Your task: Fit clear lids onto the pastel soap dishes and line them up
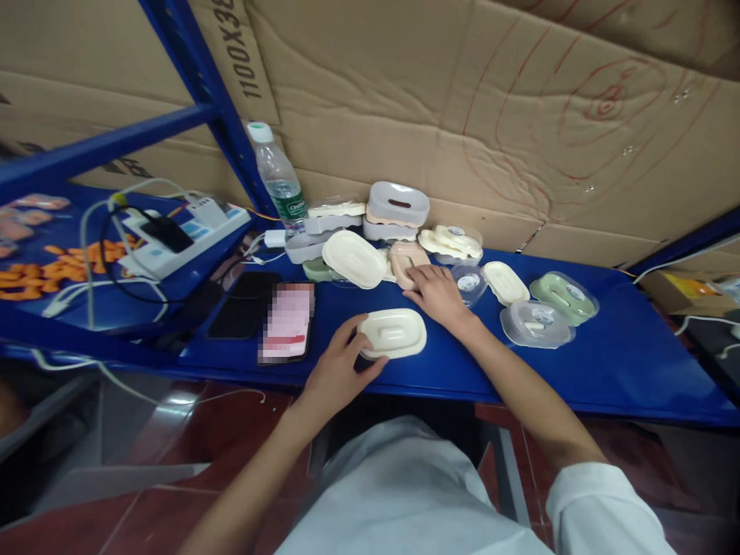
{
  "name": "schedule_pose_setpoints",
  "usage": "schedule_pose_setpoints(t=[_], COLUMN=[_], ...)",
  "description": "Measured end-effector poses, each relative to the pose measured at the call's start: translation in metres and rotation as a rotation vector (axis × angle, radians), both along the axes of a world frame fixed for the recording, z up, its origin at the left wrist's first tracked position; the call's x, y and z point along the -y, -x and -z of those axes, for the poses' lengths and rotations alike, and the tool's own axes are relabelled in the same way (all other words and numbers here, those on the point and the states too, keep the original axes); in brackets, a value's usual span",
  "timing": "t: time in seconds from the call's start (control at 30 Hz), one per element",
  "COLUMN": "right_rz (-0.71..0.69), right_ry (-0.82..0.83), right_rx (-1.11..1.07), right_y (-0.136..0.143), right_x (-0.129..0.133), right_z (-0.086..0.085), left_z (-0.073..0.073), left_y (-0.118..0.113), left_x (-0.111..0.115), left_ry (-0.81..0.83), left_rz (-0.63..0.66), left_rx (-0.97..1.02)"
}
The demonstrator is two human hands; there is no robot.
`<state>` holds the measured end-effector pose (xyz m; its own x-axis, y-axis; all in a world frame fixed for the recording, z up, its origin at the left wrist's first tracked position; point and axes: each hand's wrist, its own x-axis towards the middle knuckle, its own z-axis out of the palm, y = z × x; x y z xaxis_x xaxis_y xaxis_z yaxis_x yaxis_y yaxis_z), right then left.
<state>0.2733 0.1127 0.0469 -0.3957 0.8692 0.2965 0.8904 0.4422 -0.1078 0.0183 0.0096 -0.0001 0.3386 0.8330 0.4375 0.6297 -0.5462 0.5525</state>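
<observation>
My left hand [341, 362] grips the left end of a cream oval soap dish [398, 331], thumb at its near edge and fingers at the far side. The dish lies near the table's front edge, a raised ridge at its middle. Farther back, my right hand [436, 289] has its fingers over a pink soap dish [405, 254], with the thumb at its near edge. A larger cream oval piece [354, 259] leans on the pile just left of it. Beside my right hand lies a clear lid [469, 284] with a round label.
Stacked grey dishes [398, 204] and a water bottle [280, 181] stand along the cardboard wall. To the right lie a cream piece [506, 283], a green boxed dish [563, 298] and a clear-lidded dish [537, 324]. A phone [287, 322] and a power strip [185, 239] are left.
</observation>
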Motion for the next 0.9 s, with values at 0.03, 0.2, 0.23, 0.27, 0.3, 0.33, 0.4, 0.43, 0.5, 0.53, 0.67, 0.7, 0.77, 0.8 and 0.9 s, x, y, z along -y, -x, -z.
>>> schedule_pose_setpoints(t=[0.03,0.2,0.23,0.27,0.3,0.33,0.4,0.43,0.5,0.53,0.67,0.7,0.77,0.8,0.9], right_rz=[0.001,-0.083,-0.117,-0.154,-0.19,-0.222,-0.267,-0.288,-0.331,-0.353,-0.397,-0.398,-0.403,-0.402,-0.379], right_ry=[0.004,0.028,0.048,0.073,0.102,0.132,0.183,0.203,0.222,0.225,0.205,0.187,0.142,0.12,0.059], right_rx=[0.0,-0.11,-0.149,-0.186,-0.217,-0.247,-0.3,-0.317,-0.341,-0.345,-0.28,-0.25,-0.194,-0.165,-0.047], right_y=[-0.002,-0.031,-0.036,-0.041,-0.044,-0.046,-0.048,-0.047,-0.044,-0.041,-0.026,-0.023,-0.019,-0.017,-0.014], right_x=[0.0,0.045,0.058,0.07,0.081,0.09,0.101,0.104,0.106,0.106,0.104,0.104,0.105,0.106,0.113], right_z=[-0.001,-0.018,-0.02,-0.021,-0.021,-0.02,-0.015,-0.011,-0.006,-0.004,0.001,0.002,0.005,0.007,0.011], left_z=[0.001,0.003,0.003,0.002,0.001,0.001,-0.001,-0.001,-0.003,-0.003,-0.004,-0.004,-0.003,-0.002,0.0], left_y=[0.001,0.006,0.006,0.005,0.005,0.005,0.005,0.005,0.006,0.006,0.007,0.007,0.008,0.008,0.01], left_x=[0.0,0.001,0.001,0.0,0.0,0.0,0.0,-0.001,-0.001,-0.001,-0.002,-0.002,-0.002,-0.002,-0.002], left_ry=[0.031,0.173,0.199,0.221,0.238,0.25,0.262,0.262,0.249,0.243,0.214,0.205,0.194,0.196,0.21], left_rz=[0.006,0.0,-0.007,-0.013,-0.016,-0.018,-0.008,0.003,0.028,0.041,0.098,0.106,0.111,0.109,0.109], left_rx=[0.023,0.115,0.119,0.122,0.125,0.13,0.136,0.137,0.139,0.14,0.128,0.125,0.118,0.116,0.108])
